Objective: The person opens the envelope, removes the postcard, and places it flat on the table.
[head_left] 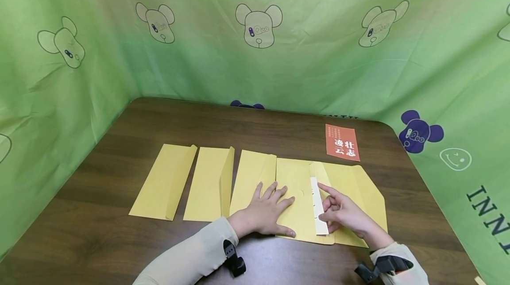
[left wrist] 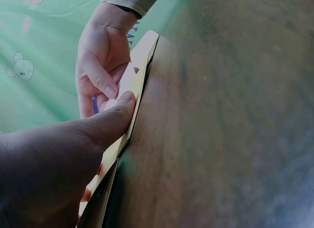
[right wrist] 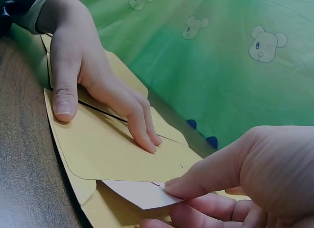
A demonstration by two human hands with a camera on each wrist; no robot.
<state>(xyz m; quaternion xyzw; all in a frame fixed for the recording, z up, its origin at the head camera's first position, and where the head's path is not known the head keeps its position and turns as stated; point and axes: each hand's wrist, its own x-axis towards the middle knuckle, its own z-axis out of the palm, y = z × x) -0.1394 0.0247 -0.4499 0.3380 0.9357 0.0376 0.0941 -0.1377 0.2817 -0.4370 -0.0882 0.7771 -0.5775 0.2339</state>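
Note:
My left hand (head_left: 268, 212) rests spread over the yellow envelope (head_left: 296, 179) right of the table's middle, its fingers reaching across the seam with the envelope to the left (head_left: 251, 172). A white card (head_left: 317, 207) sticks out in a narrow strip from the right side of the envelope under my left hand; the rest of it is hidden inside. My right hand (head_left: 345, 215) pinches the card's outer edge between thumb and fingers. In the right wrist view, red marks show on the white card (right wrist: 140, 194) by the envelope's opening.
Another yellow envelope (head_left: 374, 196) lies partly beneath my right hand. Two more, the far-left envelope (head_left: 157, 183) and its neighbour (head_left: 205, 183), lie apart on the brown table (head_left: 87, 205). A red card (head_left: 342, 142) with white characters is behind. Green printed cloth (head_left: 199, 68) surrounds the table.

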